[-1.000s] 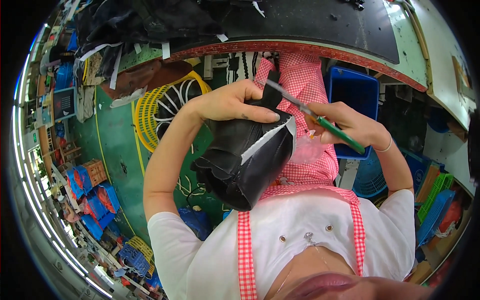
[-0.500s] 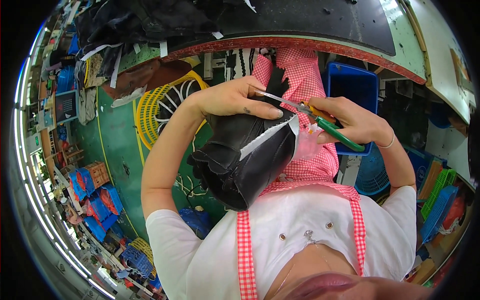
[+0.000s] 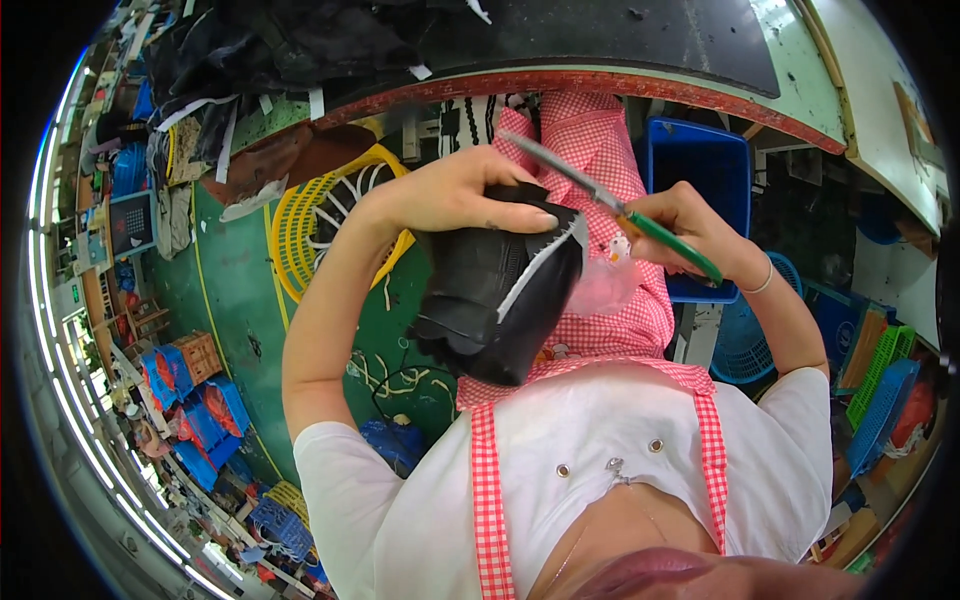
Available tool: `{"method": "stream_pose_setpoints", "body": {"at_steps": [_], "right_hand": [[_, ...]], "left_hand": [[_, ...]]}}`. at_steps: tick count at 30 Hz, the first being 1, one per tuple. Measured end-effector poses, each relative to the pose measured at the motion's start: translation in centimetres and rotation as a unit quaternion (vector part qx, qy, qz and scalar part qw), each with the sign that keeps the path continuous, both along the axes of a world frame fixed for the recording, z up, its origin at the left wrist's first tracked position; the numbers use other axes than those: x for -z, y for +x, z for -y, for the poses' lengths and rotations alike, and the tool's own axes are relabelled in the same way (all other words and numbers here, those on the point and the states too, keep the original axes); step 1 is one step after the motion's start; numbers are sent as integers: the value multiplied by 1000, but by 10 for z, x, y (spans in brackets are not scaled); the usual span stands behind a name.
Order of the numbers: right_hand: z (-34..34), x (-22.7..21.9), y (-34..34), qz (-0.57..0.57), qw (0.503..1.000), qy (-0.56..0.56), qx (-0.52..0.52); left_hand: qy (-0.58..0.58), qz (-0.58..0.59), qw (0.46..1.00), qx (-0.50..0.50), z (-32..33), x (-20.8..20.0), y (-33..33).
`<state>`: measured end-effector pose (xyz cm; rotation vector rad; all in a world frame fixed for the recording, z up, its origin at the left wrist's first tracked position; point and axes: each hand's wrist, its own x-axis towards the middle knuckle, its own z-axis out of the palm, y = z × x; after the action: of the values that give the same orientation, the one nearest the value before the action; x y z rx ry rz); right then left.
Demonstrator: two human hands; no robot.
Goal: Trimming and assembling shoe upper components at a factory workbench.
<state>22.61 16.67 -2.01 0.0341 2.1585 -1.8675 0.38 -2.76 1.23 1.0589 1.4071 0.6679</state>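
Observation:
A black leather boot upper (image 3: 465, 285) with a white strip along one edge is tilted above my lap. My left hand (image 3: 465, 200) grips its far end, thumb lying on top and fingers hidden behind. My right hand (image 3: 700, 230) holds scissors (image 3: 668, 243) with green handles. Their blades look closed and point up and to the left, apart from the leather. A red-and-white checked apron (image 3: 625, 330) lies under the work.
Across the far side runs a red-edged worktable (image 3: 590, 83), with black material (image 3: 310, 45) piled at its left. Beneath it stand a blue bin (image 3: 700, 150) and a yellow basket (image 3: 290, 215). Loose pale cords (image 3: 390, 380) lie on the green floor.
The scissors have moved off the boot upper, with their tips raised. My left hand has turned the upper, so its near opening no longer faces up.

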Motion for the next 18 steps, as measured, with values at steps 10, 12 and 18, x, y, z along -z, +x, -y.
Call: {"method": "stream_pose_setpoints", "body": {"at_steps": [10,12,18], "right_hand": [[-207,23,30,66,666,645,369],[-238,37,41,96,647,663,364],[-249,26,29,1,733,516,444]], "left_hand": [[-159,-230,960,-27,70,28,21],[-236,-213,946,65,58,35,16],[-198,-54,961,-187,68,2,-6]]}}
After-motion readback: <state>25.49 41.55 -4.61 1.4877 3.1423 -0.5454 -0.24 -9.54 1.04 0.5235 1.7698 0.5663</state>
